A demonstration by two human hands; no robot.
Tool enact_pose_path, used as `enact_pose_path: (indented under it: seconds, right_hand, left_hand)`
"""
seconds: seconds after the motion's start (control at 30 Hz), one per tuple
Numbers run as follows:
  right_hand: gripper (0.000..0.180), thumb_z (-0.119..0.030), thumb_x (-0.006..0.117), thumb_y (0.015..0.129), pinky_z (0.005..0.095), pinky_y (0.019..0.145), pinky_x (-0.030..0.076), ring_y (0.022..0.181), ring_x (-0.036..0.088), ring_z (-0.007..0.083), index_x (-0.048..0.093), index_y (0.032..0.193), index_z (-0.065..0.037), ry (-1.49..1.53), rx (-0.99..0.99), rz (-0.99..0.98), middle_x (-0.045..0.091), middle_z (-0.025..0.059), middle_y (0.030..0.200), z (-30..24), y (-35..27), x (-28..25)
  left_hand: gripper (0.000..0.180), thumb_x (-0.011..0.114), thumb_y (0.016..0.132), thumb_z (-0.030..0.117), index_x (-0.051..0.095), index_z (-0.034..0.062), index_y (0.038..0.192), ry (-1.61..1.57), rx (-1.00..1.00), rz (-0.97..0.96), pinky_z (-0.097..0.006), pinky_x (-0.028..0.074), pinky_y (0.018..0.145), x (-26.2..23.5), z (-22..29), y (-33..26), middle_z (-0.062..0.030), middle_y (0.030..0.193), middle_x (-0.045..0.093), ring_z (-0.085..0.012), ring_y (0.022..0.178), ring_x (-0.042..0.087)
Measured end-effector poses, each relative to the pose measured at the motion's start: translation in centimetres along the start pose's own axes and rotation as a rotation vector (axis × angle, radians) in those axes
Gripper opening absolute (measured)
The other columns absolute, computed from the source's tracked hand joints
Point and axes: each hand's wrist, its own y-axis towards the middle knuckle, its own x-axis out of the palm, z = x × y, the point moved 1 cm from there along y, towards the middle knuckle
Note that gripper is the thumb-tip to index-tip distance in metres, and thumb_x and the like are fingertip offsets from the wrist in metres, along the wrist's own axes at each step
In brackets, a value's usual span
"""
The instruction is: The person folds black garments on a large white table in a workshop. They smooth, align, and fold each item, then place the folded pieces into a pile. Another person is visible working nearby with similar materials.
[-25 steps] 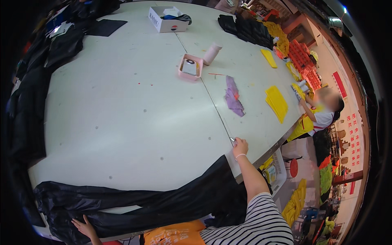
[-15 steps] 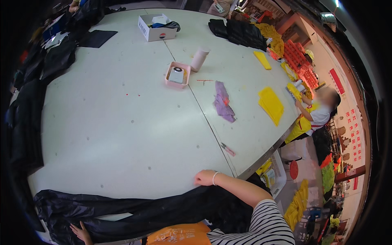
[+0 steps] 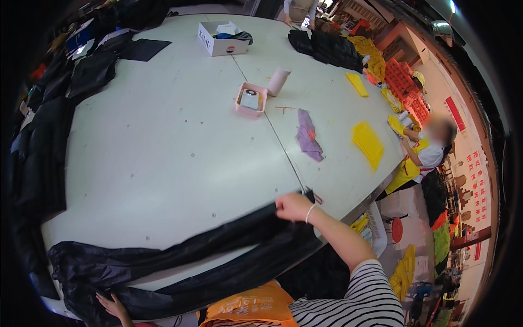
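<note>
A pair of long black trousers (image 3: 218, 237) lies along the near edge of the table, its two legs stretching to the right. My right hand (image 3: 294, 207), with a beaded bracelet at the wrist, grips the leg end of the trousers with closed fingers. Resting flat on the bunched black fabric at the near left is my left hand (image 3: 111, 306), its fingers apart. Just beyond my right hand, a small pink-handled tool (image 3: 317, 199) is partly covered by the fabric.
The white table (image 3: 147, 163) bears a pink tray (image 3: 251, 113), a thread cone (image 3: 279, 82), a purple cloth (image 3: 308, 136), yellow folded pieces (image 3: 368, 146) and a white box (image 3: 223, 46). Black fabric stacks (image 3: 41, 158) line the left side. A co-worker (image 3: 430, 152) handles yellow cloth at right.
My right hand has moved away from me and to the right, drawing the trouser legs up onto the table. My left hand stays on the fabric. The view has shifted slightly.
</note>
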Motion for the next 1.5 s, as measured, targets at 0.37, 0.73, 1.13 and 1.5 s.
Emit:
enact_pose_path:
  seconds: [0.37, 0.73, 1.13, 1.5]
  right_hand:
    - [0.036, -0.031, 0.063, 0.083, 0.0417, 0.094, 0.039, 0.113, 0.050, 0.0300, 0.061, 0.110, -0.007, -0.097, -0.391, 0.363, 0.054, 0.0136, 0.122, 1.9, -2.0, 13.1]
    - [0.031, -0.015, 0.059, 0.087, 0.0321, 0.064, 0.050, 0.064, 0.063, 0.0203, 0.057, 0.114, 0.001, 0.590, 0.064, 0.808, 0.063, 0.0124, 0.103, 10.7, 8.3, 7.5]
    - [0.027, -0.015, 0.072, 0.077, 0.0283, 0.054, 0.050, 0.052, 0.063, 0.0159, 0.062, 0.091, 0.005, 0.603, 0.215, 0.662, 0.066, 0.0118, 0.075, 7.4, 11.9, 1.4]
    - [0.036, -0.033, 0.060, 0.087, 0.0337, 0.052, 0.050, 0.055, 0.064, 0.0184, 0.058, 0.080, 0.002, 0.359, 0.071, 0.095, 0.062, 0.0121, 0.069, 3.1, 10.1, -5.3]
  left_hand:
    - [0.082, 0.040, 0.084, 0.069, 0.024, 0.0171, 0.146, -0.047, -0.012, -0.044, -0.055, 0.022, 0.106, -2.3, 2.0, -0.4, -0.0065, 0.153, 0.019, -0.0279, 0.139, 0.021]
    - [0.088, 0.042, 0.084, 0.069, 0.049, -0.0093, 0.124, -0.455, -0.060, -0.284, -0.040, 0.031, 0.104, -4.9, 2.1, 3.9, -0.0283, 0.134, 0.041, -0.0382, 0.125, 0.039]
    - [0.068, 0.059, 0.076, 0.021, 0.035, 0.0055, 0.138, 0.197, 0.001, -0.044, -0.048, 0.037, 0.101, -6.6, 9.4, 10.1, -0.0124, 0.144, 0.035, -0.0283, 0.132, 0.036]
    - [0.052, 0.047, 0.089, 0.021, 0.040, -0.0070, 0.132, -0.418, 0.195, -0.072, -0.039, 0.030, 0.107, -0.8, 1.4, 12.7, -0.0266, 0.135, 0.042, -0.0391, 0.126, 0.038]
